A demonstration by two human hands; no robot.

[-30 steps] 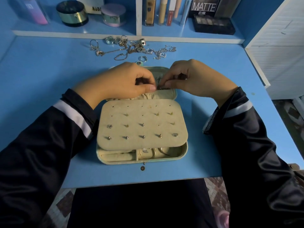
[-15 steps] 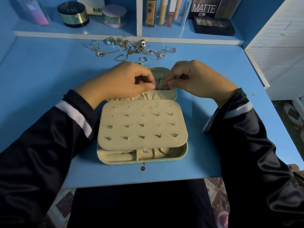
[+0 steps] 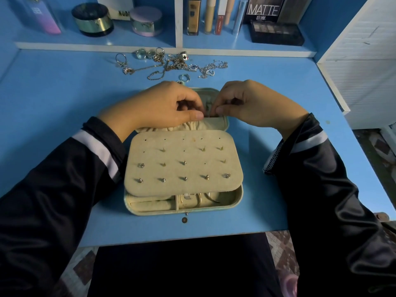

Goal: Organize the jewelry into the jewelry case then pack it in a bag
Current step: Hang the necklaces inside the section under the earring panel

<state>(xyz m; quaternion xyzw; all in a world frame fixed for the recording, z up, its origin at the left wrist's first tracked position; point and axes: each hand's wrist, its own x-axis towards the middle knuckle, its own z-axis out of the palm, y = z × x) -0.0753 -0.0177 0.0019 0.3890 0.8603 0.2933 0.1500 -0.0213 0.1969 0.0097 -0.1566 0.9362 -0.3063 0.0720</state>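
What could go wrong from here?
1. The left hand and right hand pinch a tiny piece over the lid; it could slip and drop unseen.
2. The chains behind the case lie heaped; lifting one may drag others.
3. The left sleeve lies close to the stud panel and might snag studs.

"MATTE" is printed in large white capitals on a black box (image 3: 264,8) standing on the shelf (image 3: 128,42); the small line beneath cannot be read. "NUD", cut off, is seen on a white box (image 3: 115,5).
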